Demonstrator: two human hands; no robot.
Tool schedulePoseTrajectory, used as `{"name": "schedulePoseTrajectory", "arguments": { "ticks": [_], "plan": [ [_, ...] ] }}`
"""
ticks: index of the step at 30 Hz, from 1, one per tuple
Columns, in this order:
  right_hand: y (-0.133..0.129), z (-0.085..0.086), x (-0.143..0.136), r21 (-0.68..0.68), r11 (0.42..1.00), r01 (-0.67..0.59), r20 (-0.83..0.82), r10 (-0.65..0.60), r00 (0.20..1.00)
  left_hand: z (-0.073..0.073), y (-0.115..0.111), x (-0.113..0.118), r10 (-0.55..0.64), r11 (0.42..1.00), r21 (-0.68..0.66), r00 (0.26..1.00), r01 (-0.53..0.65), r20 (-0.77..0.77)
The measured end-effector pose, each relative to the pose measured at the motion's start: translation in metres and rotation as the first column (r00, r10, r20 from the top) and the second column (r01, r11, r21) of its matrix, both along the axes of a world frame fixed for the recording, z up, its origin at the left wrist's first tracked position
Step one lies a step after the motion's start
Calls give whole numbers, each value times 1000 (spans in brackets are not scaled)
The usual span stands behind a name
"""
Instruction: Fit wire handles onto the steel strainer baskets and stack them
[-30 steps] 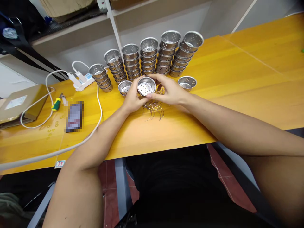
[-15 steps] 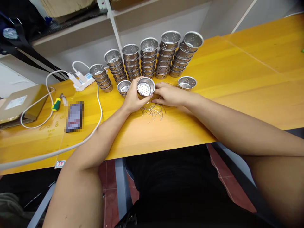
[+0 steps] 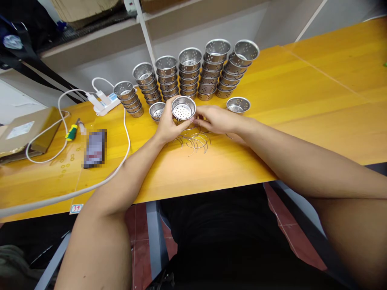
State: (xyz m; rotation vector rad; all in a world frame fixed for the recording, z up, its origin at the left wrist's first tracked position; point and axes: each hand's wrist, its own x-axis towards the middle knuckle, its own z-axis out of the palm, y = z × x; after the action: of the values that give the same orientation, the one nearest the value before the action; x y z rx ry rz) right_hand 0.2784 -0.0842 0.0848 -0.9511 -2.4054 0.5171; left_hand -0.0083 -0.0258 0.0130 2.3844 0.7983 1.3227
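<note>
My left hand [image 3: 169,123] is closed around a small perforated metal cup [image 3: 183,108], tilted so that its holed bottom faces me. My right hand [image 3: 215,119] is at the cup's right side, its thumb and fingers pinched on what looks like a thin curved wire; the fingertips partly hide it. Below the hands, several loose curved wires [image 3: 198,141] lie in a tangle on the yellow table [image 3: 205,171]. Just left of my left hand stand small perforated cups [image 3: 157,109], partly covered by it. Another perforated cup [image 3: 238,105] stands beyond my right wrist.
Several tall stacks of perforated cups [image 3: 189,74] line the table's back. At left are a power strip [image 3: 105,105] with white cables, a green-and-yellow handled tool [image 3: 71,133], a blurred phone [image 3: 94,148], small rings [image 3: 67,164] and a cardboard box [image 3: 36,133].
The cup in my left hand has shifted slightly left and up. My right hand has turned a little, with its fingers still close to the cup's right side.
</note>
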Motion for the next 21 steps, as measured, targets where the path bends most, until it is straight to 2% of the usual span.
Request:
{"name": "schedulePoseTrajectory", "arguments": {
  "ticks": [3,5,10,14,18,21],
  "plan": [
    [1,6,8,-75,997,34,-157,-45,987,1,-1,-1,-13,1000,-2,1000,13,7],
    [5,7,12,-156,987,34,-300,-81,950,4,-3,-1,-22,1000,-5,1000,22,13],
    [21,-1,9,-300,954,-7,-622,-190,760,18,-14,2,-47,999,13,999,47,21],
    [23,-6,-1,-339,940,31,-705,-275,653,29,-27,8,-103,994,-27,994,102,-36],
    [17,-3,-5,-358,933,31,-719,-297,628,36,-39,13,-215,974,-78,976,211,-48],
    [19,-4,-5,-358,934,4,-743,-287,605,40,-42,14,-209,976,-63,977,206,-38]
  ]
}}
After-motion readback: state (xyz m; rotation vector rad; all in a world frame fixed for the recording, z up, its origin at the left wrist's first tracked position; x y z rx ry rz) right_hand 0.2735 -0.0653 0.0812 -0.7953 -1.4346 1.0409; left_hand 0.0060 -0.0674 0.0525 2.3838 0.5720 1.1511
